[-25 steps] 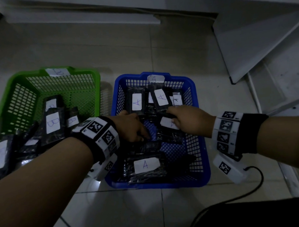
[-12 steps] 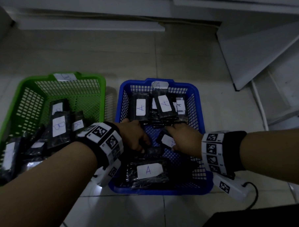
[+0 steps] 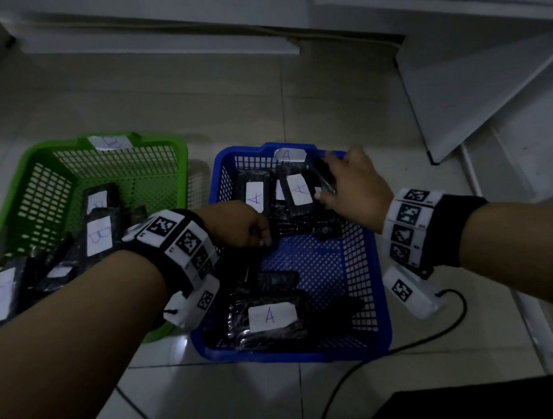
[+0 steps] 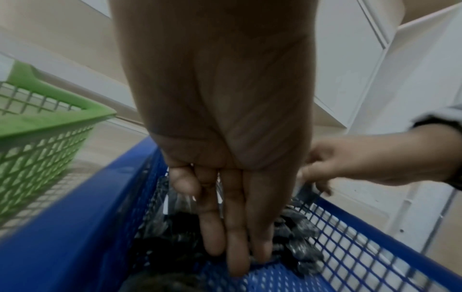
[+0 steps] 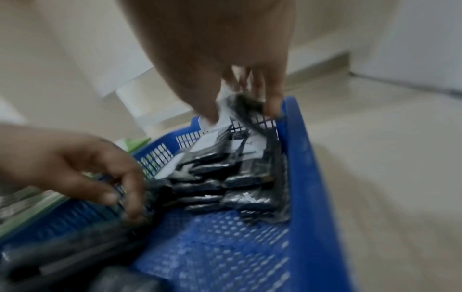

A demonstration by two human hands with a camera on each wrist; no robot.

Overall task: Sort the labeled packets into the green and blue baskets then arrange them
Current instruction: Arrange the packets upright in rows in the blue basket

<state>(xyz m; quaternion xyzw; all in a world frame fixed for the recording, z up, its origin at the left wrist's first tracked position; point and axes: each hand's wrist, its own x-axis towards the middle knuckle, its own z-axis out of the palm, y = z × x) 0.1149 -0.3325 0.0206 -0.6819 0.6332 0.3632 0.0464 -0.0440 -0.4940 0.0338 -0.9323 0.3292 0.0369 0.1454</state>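
Two perforated plastic baskets stood side by side on the pale tiled floor (image 3: 157, 401), a narrow strip of tile between their facing rims: a green plastic basket (image 3: 167, 144) on the left and a blue plastic basket (image 3: 382, 299) on the right. The blue basket's near-right floor lay bare, giving room to move; black plastic-wrapped packets (image 3: 257, 191) with white "A" labels leaned along its far wall, three labels readable there, and one more labelled packet (image 3: 273, 317) lay at the near edge. The right hand (image 3: 356, 190) pinched a black packet (image 5: 247, 106) at the far-right corner, just inside the rim. The left hand (image 3: 237, 223) reached in at the left wall, fingers (image 4: 237, 243) fairly straight, touching packets. Packets marked "B" (image 3: 97, 236) filled the green basket; their count was unclear.
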